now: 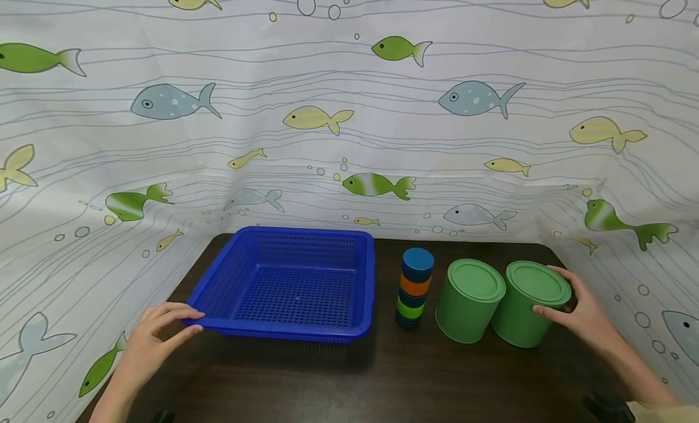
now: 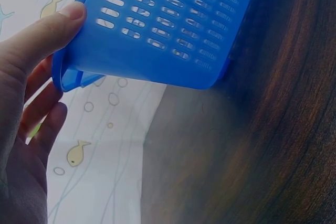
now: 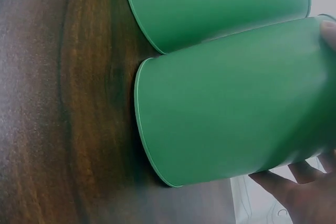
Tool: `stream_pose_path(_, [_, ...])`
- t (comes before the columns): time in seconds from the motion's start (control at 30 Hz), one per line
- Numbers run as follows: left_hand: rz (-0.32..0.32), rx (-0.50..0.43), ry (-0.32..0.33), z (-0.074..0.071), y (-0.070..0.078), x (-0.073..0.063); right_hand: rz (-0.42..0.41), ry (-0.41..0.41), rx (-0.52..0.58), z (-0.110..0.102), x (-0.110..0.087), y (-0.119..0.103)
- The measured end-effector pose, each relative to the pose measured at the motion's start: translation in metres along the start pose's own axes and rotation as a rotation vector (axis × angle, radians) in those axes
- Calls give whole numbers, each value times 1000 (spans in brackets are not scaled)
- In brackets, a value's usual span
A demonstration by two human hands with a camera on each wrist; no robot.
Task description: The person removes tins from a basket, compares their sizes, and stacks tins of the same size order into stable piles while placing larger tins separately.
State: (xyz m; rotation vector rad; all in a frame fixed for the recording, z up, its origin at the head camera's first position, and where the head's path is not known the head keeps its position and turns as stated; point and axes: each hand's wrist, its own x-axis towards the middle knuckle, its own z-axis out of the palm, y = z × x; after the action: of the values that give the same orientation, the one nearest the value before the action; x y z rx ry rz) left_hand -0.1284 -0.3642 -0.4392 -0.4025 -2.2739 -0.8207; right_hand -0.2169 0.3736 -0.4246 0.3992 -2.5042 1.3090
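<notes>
A blue plastic basket [image 1: 306, 289] with slotted walls stands at the left of the dark table. My left hand [image 1: 150, 338] pinches its near left corner by the rim; in the left wrist view the thumb [image 2: 71, 11] lies against the basket [image 2: 157, 30], with the other fingers around the rim's far side. At the right, two green lidded canisters stand upright side by side, touching or nearly so. My right hand [image 1: 584, 307] grips the right canister [image 1: 526, 314] near its lid, thumb in front and fingers behind. The right wrist view shows this canister [image 3: 231, 103] with fingers along its lower side.
A stack of blue, orange and green round pieces [image 1: 413, 289] stands between the basket and the left canister [image 1: 466, 307]. A white curtain [image 1: 317, 150] printed with fish surrounds the back and sides of the dark wooden table [image 1: 382, 380].
</notes>
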Motion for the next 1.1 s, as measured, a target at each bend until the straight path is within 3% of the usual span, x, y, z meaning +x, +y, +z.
stream_pose_path(1.1, [5,4,-2,0,1,1,-33,-82,51,-5,-2,6])
